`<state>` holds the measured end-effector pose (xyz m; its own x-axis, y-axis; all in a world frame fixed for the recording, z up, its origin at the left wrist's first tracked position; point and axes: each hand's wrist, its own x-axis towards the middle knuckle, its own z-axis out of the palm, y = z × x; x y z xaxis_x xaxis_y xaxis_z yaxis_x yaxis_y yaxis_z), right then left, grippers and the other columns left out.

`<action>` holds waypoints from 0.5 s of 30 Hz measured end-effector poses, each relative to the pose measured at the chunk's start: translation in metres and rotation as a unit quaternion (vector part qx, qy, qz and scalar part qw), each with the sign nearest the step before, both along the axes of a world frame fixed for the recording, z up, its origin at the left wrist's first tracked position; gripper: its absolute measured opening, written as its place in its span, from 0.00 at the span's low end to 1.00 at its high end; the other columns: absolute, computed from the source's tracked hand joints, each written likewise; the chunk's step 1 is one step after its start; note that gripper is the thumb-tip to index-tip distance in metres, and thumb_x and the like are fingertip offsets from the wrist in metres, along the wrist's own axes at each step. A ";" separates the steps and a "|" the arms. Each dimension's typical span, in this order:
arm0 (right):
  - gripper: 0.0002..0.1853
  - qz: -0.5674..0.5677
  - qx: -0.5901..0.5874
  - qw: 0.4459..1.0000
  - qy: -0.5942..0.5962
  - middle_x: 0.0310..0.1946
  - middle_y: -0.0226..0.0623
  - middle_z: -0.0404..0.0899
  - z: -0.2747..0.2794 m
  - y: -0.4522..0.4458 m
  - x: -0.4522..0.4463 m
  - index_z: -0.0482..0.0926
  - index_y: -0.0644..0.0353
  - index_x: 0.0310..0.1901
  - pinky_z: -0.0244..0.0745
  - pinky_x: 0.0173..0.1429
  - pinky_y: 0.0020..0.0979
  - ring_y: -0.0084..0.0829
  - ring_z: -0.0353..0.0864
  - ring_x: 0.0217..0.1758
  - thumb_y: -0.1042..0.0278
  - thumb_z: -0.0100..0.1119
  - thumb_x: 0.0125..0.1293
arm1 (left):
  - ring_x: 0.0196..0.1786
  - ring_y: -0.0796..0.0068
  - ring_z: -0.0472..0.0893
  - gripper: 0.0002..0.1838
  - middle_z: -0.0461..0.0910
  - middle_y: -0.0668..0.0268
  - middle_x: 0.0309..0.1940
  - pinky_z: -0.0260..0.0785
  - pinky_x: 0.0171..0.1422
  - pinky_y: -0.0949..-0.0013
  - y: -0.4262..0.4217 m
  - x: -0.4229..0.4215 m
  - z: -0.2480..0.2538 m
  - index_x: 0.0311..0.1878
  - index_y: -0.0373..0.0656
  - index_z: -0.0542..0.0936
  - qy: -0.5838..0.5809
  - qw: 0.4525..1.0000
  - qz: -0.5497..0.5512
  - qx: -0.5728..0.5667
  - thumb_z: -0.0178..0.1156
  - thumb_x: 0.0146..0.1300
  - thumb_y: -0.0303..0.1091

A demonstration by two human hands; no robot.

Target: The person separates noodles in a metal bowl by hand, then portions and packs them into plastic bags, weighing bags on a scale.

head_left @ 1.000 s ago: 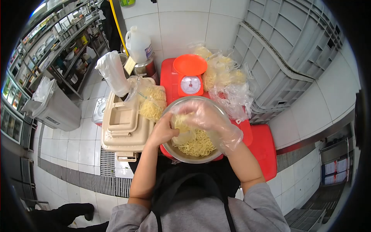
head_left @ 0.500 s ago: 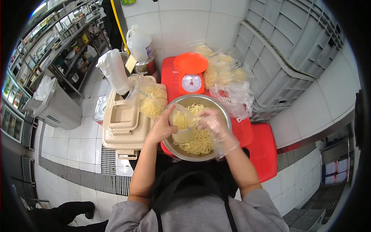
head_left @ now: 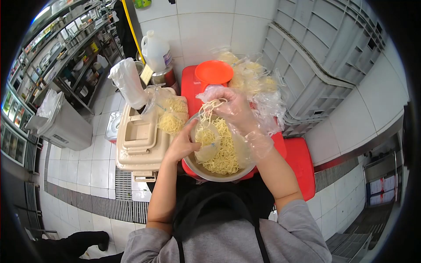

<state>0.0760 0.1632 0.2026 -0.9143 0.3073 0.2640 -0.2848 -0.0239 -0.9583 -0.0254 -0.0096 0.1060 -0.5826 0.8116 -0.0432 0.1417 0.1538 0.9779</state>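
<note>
A metal bowl (head_left: 200,172) with loose yellow noodles (head_left: 225,151) sits on a red stool in front of me. My left hand (head_left: 182,143), bare, grips a clear plastic bag (head_left: 208,151) at the bowl's left side; some noodles are inside the bag. Gloved in clear plastic, my right hand (head_left: 234,109) is raised over the bowl's far rim and pinches a bunch of noodles (head_left: 210,108), which hangs down toward the bag's mouth. Behind this hand, the red scale (head_left: 214,72) shows only its round tray; its dial is hidden.
Bagged noodles (head_left: 173,116) lie on a beige lidded container (head_left: 144,154) at the left. More noodle bags (head_left: 252,76) are behind, right of the scale. Grey crates (head_left: 302,83) stand at the right, a white jug (head_left: 155,50) at the back. A dark-clad leg (head_left: 83,241) shows lower left.
My right hand has risen from inside the bowl to above its far rim, lifting noodles and covering the scale's dial. My left hand stays on the bag with little movement.
</note>
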 end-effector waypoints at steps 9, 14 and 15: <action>0.21 0.032 0.326 0.934 -0.143 0.43 0.40 0.83 0.006 -0.005 0.036 0.81 0.64 0.49 0.76 0.52 0.33 0.29 0.82 0.44 0.62 0.68 0.56 | 0.35 0.77 0.78 0.43 0.79 0.60 0.39 0.72 0.39 0.72 0.000 -0.001 -0.002 0.68 0.30 0.62 -0.006 1.000 0.000 0.023 0.60 0.42 0.22; 0.21 -0.071 0.438 0.894 -0.065 0.37 0.40 0.83 -0.084 0.001 0.029 0.80 0.62 0.52 0.77 0.45 0.29 0.27 0.82 0.39 0.65 0.66 0.56 | 0.49 0.62 0.79 0.41 0.79 0.51 0.49 0.72 0.51 0.64 0.005 0.004 0.003 0.67 0.29 0.63 0.049 0.999 0.013 -0.012 0.58 0.43 0.22; 0.21 -0.073 0.396 0.902 -0.159 0.36 0.39 0.83 -0.085 0.001 0.031 0.80 0.61 0.52 0.77 0.45 0.29 0.26 0.82 0.39 0.66 0.66 0.57 | 0.53 0.58 0.78 0.41 0.78 0.49 0.51 0.71 0.55 0.63 0.008 0.003 -0.006 0.67 0.29 0.63 0.119 0.993 0.025 0.010 0.58 0.43 0.22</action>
<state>0.1068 0.1644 0.1179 -0.9475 0.2603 0.1854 0.0620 0.7188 -0.6924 -0.0221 -0.0019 0.0998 -0.6136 0.7809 0.1169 0.3622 0.1468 0.9205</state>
